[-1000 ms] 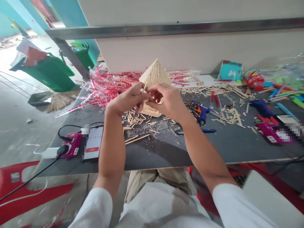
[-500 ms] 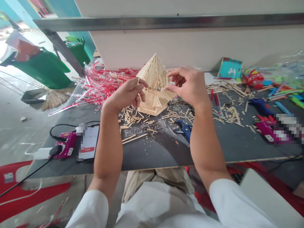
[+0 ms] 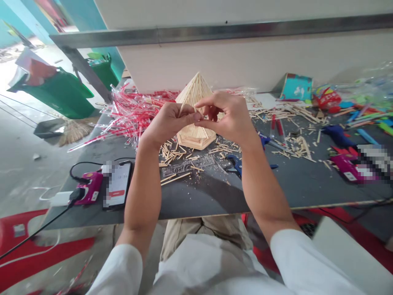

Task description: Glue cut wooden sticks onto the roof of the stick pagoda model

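Note:
A model pavilion of pale wooden sticks (image 3: 196, 84) stands on the table, with a pointed roof and a stepped base; my hands cover its middle. In front of it my left hand (image 3: 172, 123) is closed in a pinch, and a thin wooden stick (image 3: 181, 108) shows by its fingers. Facing it, my right hand (image 3: 225, 116) has its fingers pinched close to the left fingertips. Whatever lies between the right fingers is too small to make out. Below the hands are short stick offcuts (image 3: 173, 153), a clear ruler (image 3: 188, 166) and a blue-handled cutting tool (image 3: 236, 164).
Red-and-clear plastic wrappers (image 3: 132, 108) are heaped at the left. A phone (image 3: 118, 186) and a magenta power adapter (image 3: 90, 188) lie near the front edge, with cables. More wooden sticks (image 3: 302, 112), a blue card (image 3: 297, 87) and another magenta adapter (image 3: 353, 168) are on the right.
My two hands have come together in front of the pavilion, the right moving left and the left moving right. The view has shifted slightly.

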`<control>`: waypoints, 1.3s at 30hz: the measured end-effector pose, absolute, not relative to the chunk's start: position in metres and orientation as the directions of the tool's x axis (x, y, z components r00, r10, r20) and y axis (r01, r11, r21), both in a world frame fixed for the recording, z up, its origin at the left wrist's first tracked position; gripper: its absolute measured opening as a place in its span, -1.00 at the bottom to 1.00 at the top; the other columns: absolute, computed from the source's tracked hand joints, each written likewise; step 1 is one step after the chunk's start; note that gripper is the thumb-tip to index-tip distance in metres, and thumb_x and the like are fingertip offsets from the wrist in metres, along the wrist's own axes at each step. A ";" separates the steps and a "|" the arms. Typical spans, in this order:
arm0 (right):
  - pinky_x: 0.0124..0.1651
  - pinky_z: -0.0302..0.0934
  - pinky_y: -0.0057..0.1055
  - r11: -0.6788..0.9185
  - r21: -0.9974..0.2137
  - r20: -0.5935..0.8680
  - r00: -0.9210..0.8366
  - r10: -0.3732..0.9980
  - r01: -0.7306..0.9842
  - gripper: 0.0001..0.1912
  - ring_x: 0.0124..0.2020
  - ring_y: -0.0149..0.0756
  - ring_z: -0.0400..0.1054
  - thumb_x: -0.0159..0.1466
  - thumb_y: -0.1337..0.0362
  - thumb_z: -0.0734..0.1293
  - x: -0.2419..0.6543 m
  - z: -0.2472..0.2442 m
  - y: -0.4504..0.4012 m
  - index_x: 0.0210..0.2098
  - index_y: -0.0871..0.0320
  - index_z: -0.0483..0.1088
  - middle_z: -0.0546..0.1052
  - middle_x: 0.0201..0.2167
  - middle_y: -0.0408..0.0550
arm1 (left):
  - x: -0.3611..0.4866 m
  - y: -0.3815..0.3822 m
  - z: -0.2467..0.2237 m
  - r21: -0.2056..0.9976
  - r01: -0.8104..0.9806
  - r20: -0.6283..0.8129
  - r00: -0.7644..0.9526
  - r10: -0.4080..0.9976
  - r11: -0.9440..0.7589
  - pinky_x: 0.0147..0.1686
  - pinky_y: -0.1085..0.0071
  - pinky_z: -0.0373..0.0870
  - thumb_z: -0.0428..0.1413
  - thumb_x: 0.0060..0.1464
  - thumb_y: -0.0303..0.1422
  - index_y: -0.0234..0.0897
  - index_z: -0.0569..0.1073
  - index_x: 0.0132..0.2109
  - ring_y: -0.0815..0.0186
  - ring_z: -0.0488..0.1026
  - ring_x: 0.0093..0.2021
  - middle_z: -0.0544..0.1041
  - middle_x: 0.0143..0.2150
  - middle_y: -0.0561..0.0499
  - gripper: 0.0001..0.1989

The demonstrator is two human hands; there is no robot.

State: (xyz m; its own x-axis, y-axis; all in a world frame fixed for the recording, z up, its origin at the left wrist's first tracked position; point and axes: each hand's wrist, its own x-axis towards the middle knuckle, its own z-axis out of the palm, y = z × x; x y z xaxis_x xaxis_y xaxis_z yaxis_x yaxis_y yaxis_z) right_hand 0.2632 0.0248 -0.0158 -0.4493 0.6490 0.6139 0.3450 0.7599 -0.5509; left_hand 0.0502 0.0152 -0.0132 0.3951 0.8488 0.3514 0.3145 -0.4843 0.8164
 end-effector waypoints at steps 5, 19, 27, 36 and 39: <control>-0.24 0.35 -0.34 0.712 -0.633 0.521 -0.513 0.682 0.305 -0.67 -0.32 -0.34 0.44 0.28 0.08 0.50 0.268 -0.011 0.021 -0.06 0.14 0.58 0.61 -0.26 -0.07 | 0.045 0.018 -0.015 0.789 0.381 0.308 0.433 0.847 -0.482 -0.52 0.41 0.01 0.18 0.24 -0.22 -0.35 0.55 -0.43 0.49 0.03 -0.52 0.13 -0.59 0.13 -0.66; -0.22 0.31 -0.30 0.617 -0.678 0.365 -0.546 0.754 0.399 -0.74 -0.29 -0.28 0.37 0.35 0.05 0.42 0.266 -0.010 0.017 -0.15 0.10 0.48 0.51 -0.29 -0.08 | 0.036 0.022 -0.015 0.728 0.426 0.246 0.570 0.784 -0.537 -0.52 0.44 0.06 0.25 0.17 -0.24 -0.34 0.54 -0.46 0.50 0.17 -0.53 0.29 -0.59 0.12 -0.70; -0.22 0.16 -0.33 0.755 -0.572 0.441 -0.656 0.612 0.320 -0.86 -0.33 -0.35 0.25 0.42 0.19 0.33 0.266 -0.007 0.016 -0.23 0.12 0.39 0.45 -0.31 -0.09 | 0.038 0.019 -0.010 0.706 0.422 0.247 0.607 0.755 -0.569 -0.50 0.48 0.16 0.25 0.16 -0.31 -0.34 0.60 -0.39 0.50 0.24 -0.51 0.36 -0.57 0.10 -0.80; -0.26 0.13 -0.36 0.754 -0.556 0.439 -0.647 0.624 0.350 -0.94 -0.34 -0.38 0.27 0.41 0.29 0.29 0.270 -0.008 0.015 -0.18 0.15 0.35 0.46 -0.30 -0.08 | 0.036 0.021 -0.014 0.708 0.435 0.267 0.564 0.781 -0.556 -0.55 0.45 0.06 0.21 0.19 -0.24 -0.35 0.52 -0.45 0.50 0.14 -0.53 0.26 -0.58 0.11 -0.69; -0.27 0.13 -0.36 0.737 -0.520 0.408 -0.632 0.658 0.432 -0.96 -0.35 -0.38 0.28 0.34 0.33 0.34 0.276 -0.005 0.014 -0.23 0.15 0.37 0.48 -0.33 -0.09 | 0.034 0.022 -0.016 0.702 0.438 0.274 0.562 0.780 -0.562 -0.53 0.44 0.11 0.22 0.18 -0.24 -0.35 0.51 -0.45 0.47 0.19 -0.51 0.28 -0.57 0.09 -0.69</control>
